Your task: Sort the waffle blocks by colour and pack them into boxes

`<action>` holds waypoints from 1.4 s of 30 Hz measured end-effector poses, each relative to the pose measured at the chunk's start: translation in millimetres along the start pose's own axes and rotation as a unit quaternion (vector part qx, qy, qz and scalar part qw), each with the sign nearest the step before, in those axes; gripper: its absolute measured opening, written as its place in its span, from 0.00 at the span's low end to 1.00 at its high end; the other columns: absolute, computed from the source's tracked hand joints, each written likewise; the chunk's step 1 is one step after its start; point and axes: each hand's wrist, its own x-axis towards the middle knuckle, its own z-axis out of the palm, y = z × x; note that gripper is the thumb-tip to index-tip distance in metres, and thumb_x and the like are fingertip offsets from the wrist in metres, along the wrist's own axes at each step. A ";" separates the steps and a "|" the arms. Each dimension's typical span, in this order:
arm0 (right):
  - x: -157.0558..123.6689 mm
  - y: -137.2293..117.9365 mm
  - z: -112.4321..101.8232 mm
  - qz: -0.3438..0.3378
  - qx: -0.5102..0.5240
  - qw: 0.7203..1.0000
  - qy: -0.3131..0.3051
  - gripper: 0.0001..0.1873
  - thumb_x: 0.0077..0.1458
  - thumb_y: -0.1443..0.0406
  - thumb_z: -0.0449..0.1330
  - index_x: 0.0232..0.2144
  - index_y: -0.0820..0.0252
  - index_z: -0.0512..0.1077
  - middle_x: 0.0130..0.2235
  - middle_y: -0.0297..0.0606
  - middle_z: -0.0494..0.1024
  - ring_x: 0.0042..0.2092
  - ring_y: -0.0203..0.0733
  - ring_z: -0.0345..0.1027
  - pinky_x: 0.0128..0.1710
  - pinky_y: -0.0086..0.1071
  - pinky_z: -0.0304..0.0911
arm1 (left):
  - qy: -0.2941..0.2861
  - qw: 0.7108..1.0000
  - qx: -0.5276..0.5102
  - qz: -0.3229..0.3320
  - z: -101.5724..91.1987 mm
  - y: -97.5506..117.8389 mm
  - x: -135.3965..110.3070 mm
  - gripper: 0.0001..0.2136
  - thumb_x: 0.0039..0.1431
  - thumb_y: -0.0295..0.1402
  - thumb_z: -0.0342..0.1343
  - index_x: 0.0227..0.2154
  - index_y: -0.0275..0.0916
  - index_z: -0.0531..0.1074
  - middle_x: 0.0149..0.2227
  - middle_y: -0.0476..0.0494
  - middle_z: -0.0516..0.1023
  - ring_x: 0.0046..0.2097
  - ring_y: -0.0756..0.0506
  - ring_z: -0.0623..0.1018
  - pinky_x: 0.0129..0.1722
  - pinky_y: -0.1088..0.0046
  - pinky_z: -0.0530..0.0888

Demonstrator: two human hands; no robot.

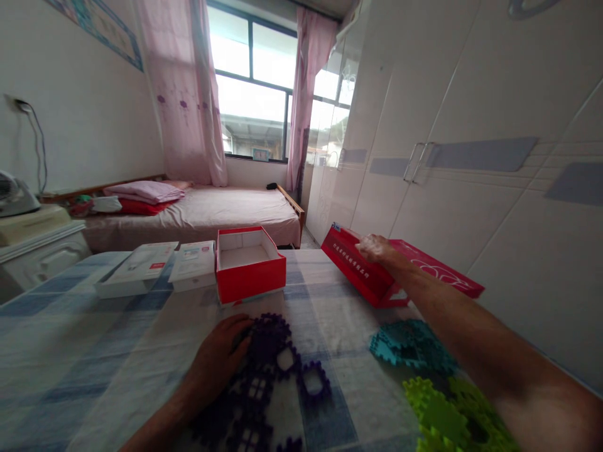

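Note:
My left hand [219, 358] lies on a pile of purple foam puzzle pieces [271, 370] on the checked bedspread, fingers curled over the pile's left edge. My right hand [375, 248] reaches far forward and rests on top of a flat red box lid [367, 270] that leans tilted by the wardrobe; its fingers are bent over the lid's upper edge. Teal foam pieces [409, 345] and lime green foam pieces [452, 417] lie under my right forearm. An open red box [249, 263] with a white inside stands between the two hands, further back.
Two flat white boxes [141, 267] [194, 263] lie left of the red box. A second bed [207, 213] with folded pink bedding sits beneath the window. White wardrobe doors [471, 157] run along the right. A white cabinet [38, 245] stands at left.

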 end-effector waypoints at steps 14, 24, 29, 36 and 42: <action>-3.0 -6.0 0.1 0.001 -0.071 0.997 -0.014 0.19 0.56 0.62 0.50 0.42 0.64 0.76 0.46 0.53 0.76 0.46 0.55 0.70 0.44 0.42 0.65 | 0.003 0.998 0.031 0.046 -31.2 49.4 -0.5 0.14 0.57 0.34 0.47 0.42 0.40 0.73 0.52 0.40 0.71 0.54 0.40 0.69 0.55 0.58 0.67; -5.7 -5.3 -8.7 -0.003 -0.099 0.995 -0.009 0.20 0.58 0.59 0.49 0.42 0.63 0.76 0.45 0.53 0.76 0.48 0.53 0.69 0.45 0.38 0.64 | -0.191 0.963 -0.049 0.184 59.0 181.6 93.0 0.37 0.50 0.28 0.52 0.62 0.25 0.46 0.67 0.29 0.41 0.66 0.36 0.47 0.63 0.60 0.53; -7.6 -5.3 -7.1 0.008 -0.107 0.994 -0.005 0.21 0.58 0.60 0.49 0.46 0.64 0.74 0.47 0.54 0.75 0.49 0.50 0.69 0.45 0.35 0.64 | -0.197 0.962 -0.082 0.168 110.4 194.6 123.3 0.44 0.45 0.27 0.51 0.64 0.26 0.35 0.67 0.33 0.31 0.67 0.38 0.39 0.64 0.61 0.48; -4.1 -3.4 -16.6 0.012 -0.086 0.996 0.014 0.21 0.59 0.62 0.47 0.45 0.68 0.74 0.46 0.56 0.75 0.48 0.50 0.70 0.43 0.34 0.64 | -0.204 0.964 -0.133 0.104 137.4 192.7 110.3 0.45 0.44 0.29 0.50 0.63 0.21 0.34 0.66 0.30 0.28 0.67 0.40 0.37 0.64 0.66 0.45; -13.1 -13.2 -8.0 0.001 -0.056 0.998 0.015 0.20 0.59 0.59 0.47 0.43 0.65 0.74 0.44 0.54 0.76 0.47 0.52 0.70 0.43 0.37 0.64 | -0.175 0.968 -0.159 0.086 149.1 185.0 109.2 0.44 0.45 0.31 0.50 0.63 0.19 0.36 0.67 0.30 0.32 0.67 0.41 0.39 0.64 0.70 0.46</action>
